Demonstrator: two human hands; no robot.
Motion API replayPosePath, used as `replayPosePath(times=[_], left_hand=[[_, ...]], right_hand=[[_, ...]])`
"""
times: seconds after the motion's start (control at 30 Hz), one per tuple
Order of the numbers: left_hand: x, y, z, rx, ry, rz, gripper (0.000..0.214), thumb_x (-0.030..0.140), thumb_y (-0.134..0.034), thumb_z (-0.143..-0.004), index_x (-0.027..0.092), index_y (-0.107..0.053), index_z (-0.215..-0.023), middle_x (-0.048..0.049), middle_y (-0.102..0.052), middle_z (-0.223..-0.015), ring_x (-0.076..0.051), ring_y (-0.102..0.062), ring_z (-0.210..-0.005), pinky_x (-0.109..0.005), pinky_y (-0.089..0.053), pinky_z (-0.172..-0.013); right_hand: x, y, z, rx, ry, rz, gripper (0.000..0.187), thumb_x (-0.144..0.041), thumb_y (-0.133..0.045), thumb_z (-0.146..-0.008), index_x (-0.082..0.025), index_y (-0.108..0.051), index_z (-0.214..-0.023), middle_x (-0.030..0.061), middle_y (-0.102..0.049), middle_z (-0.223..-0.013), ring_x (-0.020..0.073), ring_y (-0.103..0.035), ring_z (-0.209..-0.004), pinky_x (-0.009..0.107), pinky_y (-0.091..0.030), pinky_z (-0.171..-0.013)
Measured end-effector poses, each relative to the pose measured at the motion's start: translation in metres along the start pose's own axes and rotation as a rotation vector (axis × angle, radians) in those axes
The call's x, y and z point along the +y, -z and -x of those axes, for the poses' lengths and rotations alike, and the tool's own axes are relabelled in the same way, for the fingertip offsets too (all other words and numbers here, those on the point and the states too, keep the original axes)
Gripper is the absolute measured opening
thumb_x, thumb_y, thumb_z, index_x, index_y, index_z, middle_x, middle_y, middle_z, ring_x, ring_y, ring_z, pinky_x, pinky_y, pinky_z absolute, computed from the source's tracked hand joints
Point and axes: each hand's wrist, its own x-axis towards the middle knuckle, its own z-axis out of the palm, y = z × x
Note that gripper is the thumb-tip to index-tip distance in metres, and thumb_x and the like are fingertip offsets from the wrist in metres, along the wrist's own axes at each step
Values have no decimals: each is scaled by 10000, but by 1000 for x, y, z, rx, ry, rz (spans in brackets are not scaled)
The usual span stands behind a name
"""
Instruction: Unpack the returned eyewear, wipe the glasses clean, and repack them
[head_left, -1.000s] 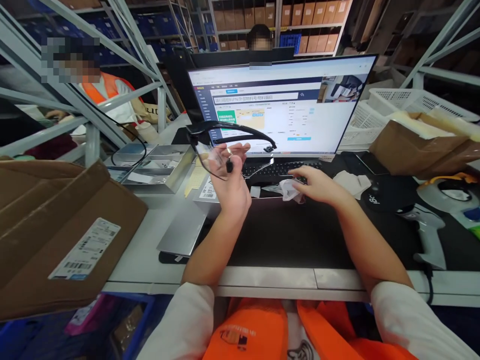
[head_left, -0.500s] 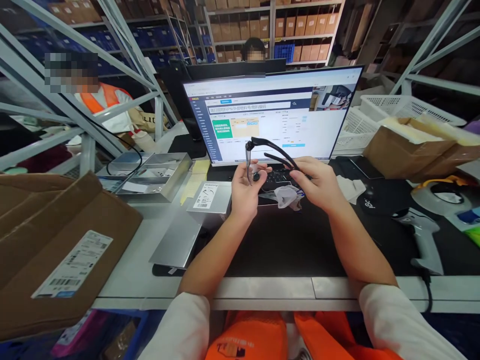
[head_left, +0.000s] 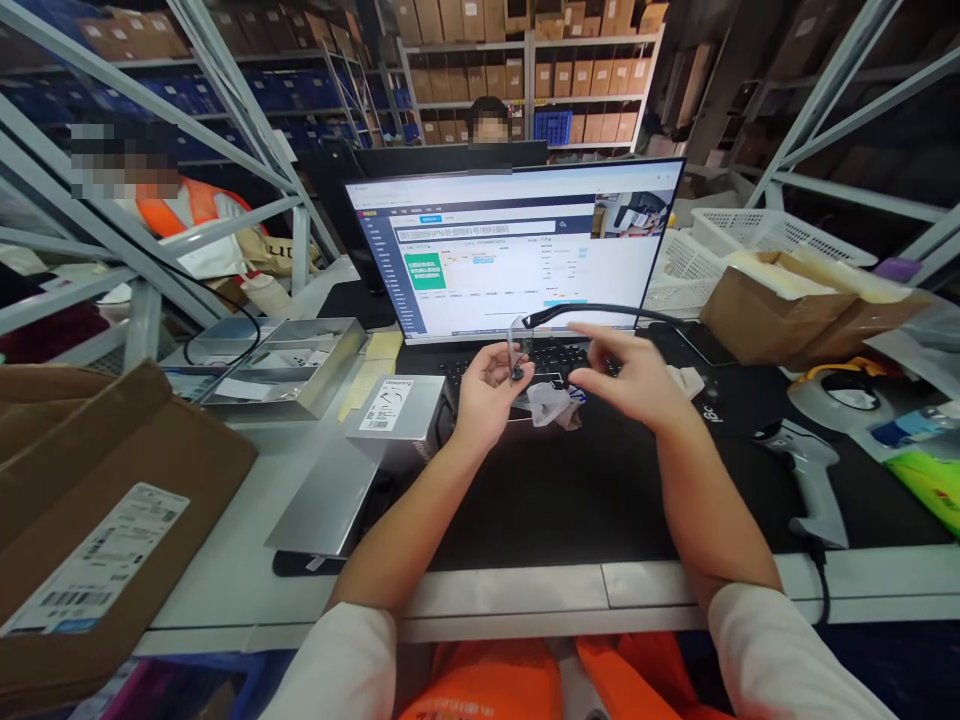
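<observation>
My left hand [head_left: 486,392] pinches a pair of glasses [head_left: 564,311] near the lens end, above the keyboard. The glasses have dark arms and clear lenses, and one long arm stretches rightward past my other hand. My right hand [head_left: 628,372] is beside that arm with thumb and forefinger spread apart; its other fingers are partly hidden. Crumpled clear plastic wrapping [head_left: 555,403] lies just below, between the hands. Left of them stands a grey box [head_left: 401,408] with a white label, next to a flat silver box [head_left: 326,500].
A monitor [head_left: 510,260] stands behind the keyboard [head_left: 559,357]. On the left are a large cardboard carton [head_left: 97,480] and a grey tray [head_left: 300,395] of small items. To the right lie a barcode scanner [head_left: 814,480], a tape roll [head_left: 847,395] and an opened carton [head_left: 780,310].
My right hand has let go of the glasses' arm and its fingers have spread. The glasses have turned so one arm points right. The whole view has shifted slightly.
</observation>
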Motion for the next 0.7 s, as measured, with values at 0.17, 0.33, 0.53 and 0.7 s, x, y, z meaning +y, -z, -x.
replayPosePath(times=[0.17,0.33,0.53,0.7], left_hand=[[2,-3,3,66,2,97,514,466,-928,-667,195,-647,-1001,-26,-741,-947,-169,-751,-869,-346,-559,-922],[14,1,3,170,-12,223,581,487,-944,-633,232,-606,-1031,-2,-724,-956,-166,-750,-918,-267,-539,-815],[41,11,3,260,-199,222,562,540,-895,-695,272,-571,-1068,-20,-702,-1072,-204,-729,-1044,-307,-532,-875],[53,18,5,268,-293,190,545,561,-866,-734,282,-573,-1099,-37,-693,-1132,-215,-715,-1086,-342,-518,-927]], right_hand=[[5,-12,-4,50,-34,36,306,-448,-574,-960,-195,-682,-826,22,-669,-736,163,-611,-706,294,-475,-703],[30,-12,-9,142,-54,-369,388,-577,-643,-895,-214,-657,-1032,18,-702,-777,176,-659,-715,327,-533,-746],[25,-66,-12,-163,-7,-17,290,-359,-643,-904,-203,-685,-1145,79,-733,-1053,219,-686,-995,377,-521,-943],[6,-129,-11,-644,158,482,431,-215,-654,-886,-172,-680,-1313,158,-701,-1178,304,-649,-1104,400,-483,-945]])
